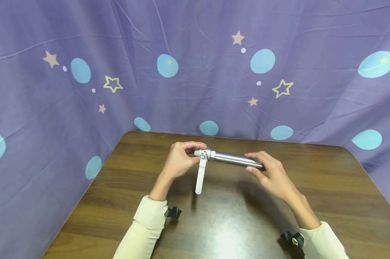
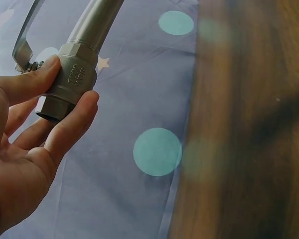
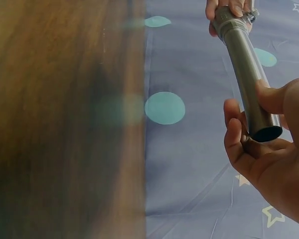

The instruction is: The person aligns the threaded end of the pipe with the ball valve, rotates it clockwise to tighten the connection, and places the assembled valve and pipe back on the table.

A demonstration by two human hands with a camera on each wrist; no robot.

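A metal ball valve point(image 1: 209, 154) with a long lever handle point(image 1: 200, 178) is joined to a straight, shiny steel pipe point(image 1: 235, 159). My left hand point(image 1: 179, 158) pinches the valve body between thumb and fingers; raised lettering shows on the valve body point(image 2: 75, 74) in the left wrist view. Around the pipe's far right end curl the thumb and fingers of my right hand point(image 1: 272, 174). The open end of the pipe point(image 3: 259, 117) faces the camera in the right wrist view. Valve and pipe are held above the table, the lever pointing toward me in the head view.
Beneath the hands lies a brown wood-grain table point(image 1: 133, 172) with rounded far corners. A purple curtain point(image 1: 195, 90) with stars and blue dots hangs behind it and along its left side. Black straps with small devices point(image 1: 173, 213) sit at both wrists.
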